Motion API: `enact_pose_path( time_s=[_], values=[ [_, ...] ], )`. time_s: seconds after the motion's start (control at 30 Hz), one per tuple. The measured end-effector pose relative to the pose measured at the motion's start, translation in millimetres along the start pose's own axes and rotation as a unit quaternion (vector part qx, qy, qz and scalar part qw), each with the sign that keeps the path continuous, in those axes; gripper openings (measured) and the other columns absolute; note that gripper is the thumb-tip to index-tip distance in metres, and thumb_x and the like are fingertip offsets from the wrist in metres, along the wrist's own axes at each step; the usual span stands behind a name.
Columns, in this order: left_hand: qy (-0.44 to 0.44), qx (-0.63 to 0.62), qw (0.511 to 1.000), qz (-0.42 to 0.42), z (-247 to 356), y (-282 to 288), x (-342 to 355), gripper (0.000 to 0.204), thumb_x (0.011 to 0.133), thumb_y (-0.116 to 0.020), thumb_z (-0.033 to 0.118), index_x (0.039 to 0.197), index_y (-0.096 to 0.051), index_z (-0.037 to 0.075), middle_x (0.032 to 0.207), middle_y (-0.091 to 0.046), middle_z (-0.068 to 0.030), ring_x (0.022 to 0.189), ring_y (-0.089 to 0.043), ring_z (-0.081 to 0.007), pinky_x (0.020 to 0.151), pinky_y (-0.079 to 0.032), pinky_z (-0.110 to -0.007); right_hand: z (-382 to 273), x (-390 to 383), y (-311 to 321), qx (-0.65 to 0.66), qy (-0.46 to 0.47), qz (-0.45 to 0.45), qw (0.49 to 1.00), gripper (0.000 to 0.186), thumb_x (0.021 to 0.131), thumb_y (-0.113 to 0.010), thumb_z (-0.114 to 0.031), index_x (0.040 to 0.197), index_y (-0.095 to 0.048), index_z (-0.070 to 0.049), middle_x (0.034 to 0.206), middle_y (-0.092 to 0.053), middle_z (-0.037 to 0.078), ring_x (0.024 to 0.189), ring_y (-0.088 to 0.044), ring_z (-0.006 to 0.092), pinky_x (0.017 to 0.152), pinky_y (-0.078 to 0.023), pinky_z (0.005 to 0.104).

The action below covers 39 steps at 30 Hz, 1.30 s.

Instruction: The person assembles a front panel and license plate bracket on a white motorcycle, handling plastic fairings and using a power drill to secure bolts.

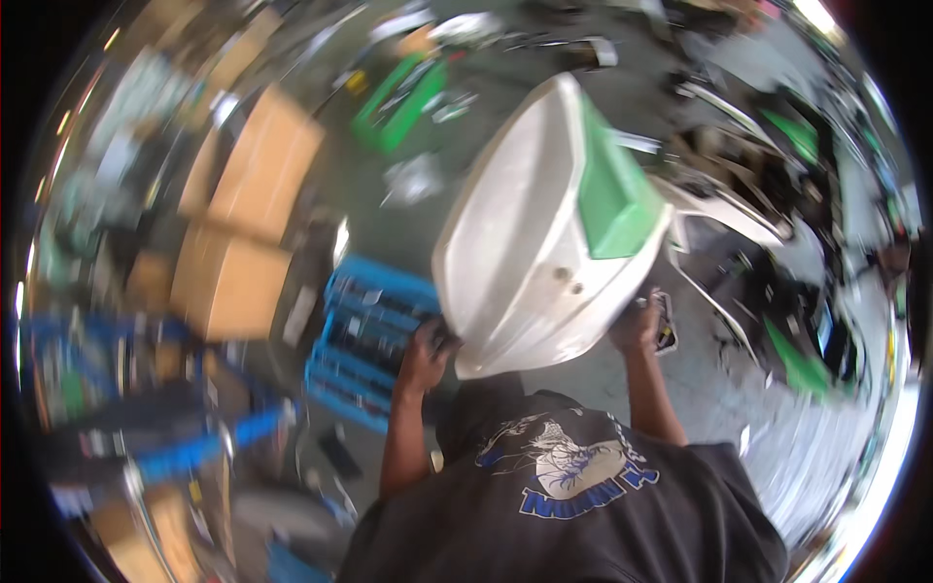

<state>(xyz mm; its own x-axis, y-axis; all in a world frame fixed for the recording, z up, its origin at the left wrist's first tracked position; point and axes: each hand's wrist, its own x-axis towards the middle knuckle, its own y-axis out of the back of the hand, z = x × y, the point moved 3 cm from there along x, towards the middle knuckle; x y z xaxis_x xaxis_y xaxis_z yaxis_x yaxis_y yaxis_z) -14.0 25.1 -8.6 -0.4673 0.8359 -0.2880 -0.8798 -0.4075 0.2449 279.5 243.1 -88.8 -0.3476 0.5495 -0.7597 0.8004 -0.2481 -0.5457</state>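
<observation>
Far to the left, the blurred edge of the view holds a jumble of blue frames (117, 389) and small parts too smeared to name. Just right of that lie two brown cardboard boxes (243, 223), one above the other in the picture, on the grey floor (389, 223). Further right, a blue tool tray (374, 340) with dark rows of tools in it sits on the floor, and up beyond it a green case (398, 102) lies open among scattered bits. In front of the camera a person in a dark printed shirt (573, 505) is seen from behind (these arms belong to this co-worker, not to the wearer of the camera, whose own hands do not show). This person's left hand (428, 352) is closed around the lower left rim of a large white moulded panel (530, 243), fingers curled over its edge, just beside the blue tray. The panel is held up, tilted, above the person's head height in the picture, its smooth white face turned toward the camera, with a green block-shaped part (612, 199) along its upper right side. The person's right hand (637, 325) grips the panel's lower right edge, fingers wrapped shut on it. To the right of that, more white curved panels (724, 209) and green pieces (797, 360) lie about the floor, heavily blurred toward the rim.
</observation>
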Motion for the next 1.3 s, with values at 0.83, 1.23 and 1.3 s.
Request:
enact_pose_path(
  time_s=[0.83,1.23,1.3],
  values=[
    [-0.051,-0.099,0.981,-0.159,247,-136,563,0.074,0.076,-0.082,0.019,0.137,-0.044,0.004,0.131,-0.057,-0.0105,0.116,-0.057,-0.0228,0.093,-0.051,-0.036,-437,201,-171,-0.037,0.571,-0.299,0.764,0.047,0.107,-0.028,-0.042,0.076,-0.049,-0.013,0.056,-0.053,0.003,0.049,-0.043,0.0151,0.057,-0.033,0.0311],
    [-0.085,-0.059,0.948,-0.302,358,-225,674,0.063,0.080,-0.078,0.014,0.134,-0.047,0.003,0.130,-0.058,-0.0093,0.117,-0.056,-0.0206,0.096,-0.049,-0.037,-479,204,-166,0.091,0.577,-0.203,0.786,0.047,0.107,-0.029,-0.041,0.079,-0.052,-0.010,0.055,-0.050,0.003,0.049,-0.041,0.0149,0.055,-0.034,0.0309],
    [-0.082,-0.057,0.936,-0.338,370,-236,699,0.062,0.081,-0.077,0.013,0.134,-0.048,0.003,0.129,-0.059,-0.0090,0.118,-0.056,-0.0203,0.096,-0.049,-0.037,-465,197,-166,0.106,0.595,-0.148,0.783,0.047,0.107,-0.030,-0.041,0.080,-0.053,-0.010,0.054,-0.050,0.003,0.049,-0.041,0.0148,0.055,-0.034,0.0308]
  ],
)
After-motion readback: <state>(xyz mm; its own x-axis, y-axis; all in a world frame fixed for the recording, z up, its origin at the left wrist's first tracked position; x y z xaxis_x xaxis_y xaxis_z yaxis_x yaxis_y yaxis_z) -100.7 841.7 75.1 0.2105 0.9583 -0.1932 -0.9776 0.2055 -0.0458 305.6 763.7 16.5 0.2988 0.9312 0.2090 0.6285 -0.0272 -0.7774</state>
